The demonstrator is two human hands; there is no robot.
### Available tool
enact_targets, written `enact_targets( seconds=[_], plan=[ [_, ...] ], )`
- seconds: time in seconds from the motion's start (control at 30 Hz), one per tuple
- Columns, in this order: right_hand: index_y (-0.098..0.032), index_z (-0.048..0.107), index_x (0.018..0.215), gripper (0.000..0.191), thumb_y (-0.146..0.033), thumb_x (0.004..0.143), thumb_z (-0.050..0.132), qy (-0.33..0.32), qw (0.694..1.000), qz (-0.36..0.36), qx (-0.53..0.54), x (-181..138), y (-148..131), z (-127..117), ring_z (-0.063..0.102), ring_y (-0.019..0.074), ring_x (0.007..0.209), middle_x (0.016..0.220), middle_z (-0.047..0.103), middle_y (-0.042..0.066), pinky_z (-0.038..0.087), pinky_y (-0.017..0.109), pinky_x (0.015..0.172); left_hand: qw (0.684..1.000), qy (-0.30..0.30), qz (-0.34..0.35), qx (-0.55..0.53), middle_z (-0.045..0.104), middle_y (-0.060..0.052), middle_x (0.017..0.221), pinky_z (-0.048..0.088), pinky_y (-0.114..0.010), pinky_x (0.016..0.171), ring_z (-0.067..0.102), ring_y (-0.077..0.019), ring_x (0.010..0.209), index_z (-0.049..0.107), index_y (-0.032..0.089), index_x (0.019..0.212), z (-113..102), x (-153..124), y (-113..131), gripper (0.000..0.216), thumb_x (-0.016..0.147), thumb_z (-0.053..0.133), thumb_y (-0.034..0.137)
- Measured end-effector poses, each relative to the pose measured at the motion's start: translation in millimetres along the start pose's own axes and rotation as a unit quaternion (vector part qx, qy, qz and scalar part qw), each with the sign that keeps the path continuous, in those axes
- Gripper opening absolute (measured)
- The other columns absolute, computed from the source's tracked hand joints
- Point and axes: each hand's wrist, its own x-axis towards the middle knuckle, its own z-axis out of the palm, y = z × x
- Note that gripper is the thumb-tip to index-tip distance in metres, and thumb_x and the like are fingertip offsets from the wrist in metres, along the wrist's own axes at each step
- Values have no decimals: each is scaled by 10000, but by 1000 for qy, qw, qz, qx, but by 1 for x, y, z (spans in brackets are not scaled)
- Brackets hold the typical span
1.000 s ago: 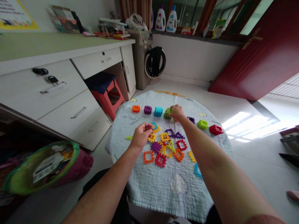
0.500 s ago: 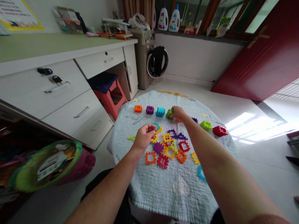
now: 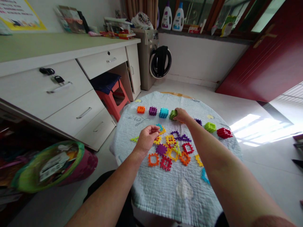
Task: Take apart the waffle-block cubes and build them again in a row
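My right hand [image 3: 181, 114] reaches to the row at the far side of the table, its fingers closed around a stack of green notched building pieces [image 3: 173, 114]. Over the loose pieces hovers my left hand [image 3: 148, 137], fingers and thumb drawn together; whether anything is between the tips I cannot make out. Just behind those fingertips lies a blue piece [image 3: 159, 126] beside yellow ones. A light-blue stack [image 3: 163, 113], a purple stack [image 3: 152, 111] and an orange stack [image 3: 141, 109] stand left of the green one. An orange piece is partly hidden under my right hand.
Loose pieces lie mid-table, including a purple square [image 3: 161, 149], an orange frame [image 3: 153, 160] and a red window piece [image 3: 166, 163]. Right of my forearm are a lime stack [image 3: 210, 127] and a red stack [image 3: 224, 133]. A pale cloth [image 3: 165, 192] covers the round table.
The whole view has shifted slightly to the right. Both hands keep nearly the same places and poses, the right one still at the green stack.
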Motion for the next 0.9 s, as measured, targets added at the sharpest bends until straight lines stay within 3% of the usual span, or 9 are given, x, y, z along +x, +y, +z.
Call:
enact_targets(
  seconds=[0.2, 0.37, 0.5, 0.6, 0.77, 0.83, 0.9],
  plan=[
    [-103, 360, 1394, 832, -264, 676, 748, 126, 989, -15, 73, -30, 9, -12, 419, 314, 1255, 1379, 440, 204, 334, 405, 1024, 1000, 1, 20, 17, 677, -25, 780, 457, -222, 617, 594, -118, 684, 640, 151, 835, -2, 2, 0, 227, 609, 640, 167],
    [-129, 456, 1337, 657, -289, 740, 677, 181, 974, 31, 132, -105, 36, -32, 451, 322, 1222, 1335, 463, 182, 359, 459, 1018, 999, -18, 19, 42, 670, -20, 796, 453, -224, 605, 594, -122, 690, 621, 152, 852, -4, 1, -1, 261, 602, 648, 220],
    [-136, 588, 1188, 464, -294, 756, 655, 152, 972, 66, 168, -177, 54, -36, 558, 275, 1091, 1184, 589, 150, 419, 410, 962, 987, -83, 34, 137, 661, -21, 814, 460, -245, 633, 601, -137, 716, 614, 150, 916, -8, 2, -9, 297, 638, 626, 255],
    [-162, 607, 1161, 415, -293, 769, 648, 64, 976, 82, 192, -223, 56, -27, 622, 222, 934, 1084, 653, 117, 477, 347, 840, 932, -148, 80, 322, 670, -27, 821, 463, -269, 688, 607, -150, 723, 626, 159, 918, -11, 1, -16, 250, 687, 609, 254],
    [-180, 602, 1167, 362, -181, 805, 580, -103, 977, 73, 173, -263, 47, -8, 631, 178, 902, 1085, 676, 90, 467, 273, 779, 769, -182, 124, 600, 685, -26, 803, 410, -260, 686, 615, -166, 751, 622, 193, 821, -17, -5, -17, 112, 739, 547, 177],
    [-167, 613, 1156, 359, -119, 810, 528, -129, 979, 77, 137, -264, 44, -4, 632, 180, 904, 1062, 689, 94, 451, 264, 779, 739, -176, 118, 640, 690, -28, 816, 403, -257, 689, 622, -172, 780, 616, 195, 807, -24, -3, -13, 110, 747, 527, 168],
    [-153, 617, 1157, 368, -86, 821, 482, -115, 984, 74, 118, -259, 41, -4, 632, 183, 926, 1066, 693, 104, 437, 259, 793, 730, -156, 119, 654, 695, -29, 856, 407, -253, 704, 626, -173, 811, 615, 197, 832, -34, 2, -10, 126, 762, 512, 181]
  ],
)
